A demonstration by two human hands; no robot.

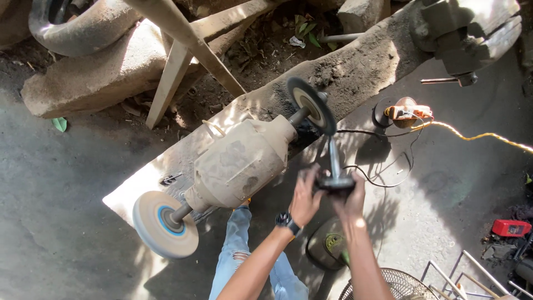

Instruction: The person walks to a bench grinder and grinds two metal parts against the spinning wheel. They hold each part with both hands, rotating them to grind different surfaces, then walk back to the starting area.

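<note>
Both hands press a metal rod against a bench grinder's dark wheel

Left hand (306,194) and right hand (351,199) grip the dark handle end of the metal rod (334,158), tip at the grinding wheel (312,105), 12 o'clock of the hands; light, steady pressure seems wise; the grinder (241,161) sits on a dusty stone surface (355,66); buffing wheel (165,224) at 9 o'clock, angle grinder (408,111) at 2 o'clock on the concrete floor (55,222).

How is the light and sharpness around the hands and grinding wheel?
Head view: dappled sunlight and hard shadows; glare washes out the slab edge; the dark wheel is fairly sharp; both hands, left hand and right hand, are slightly motion-blurred around the metal piece.
</note>
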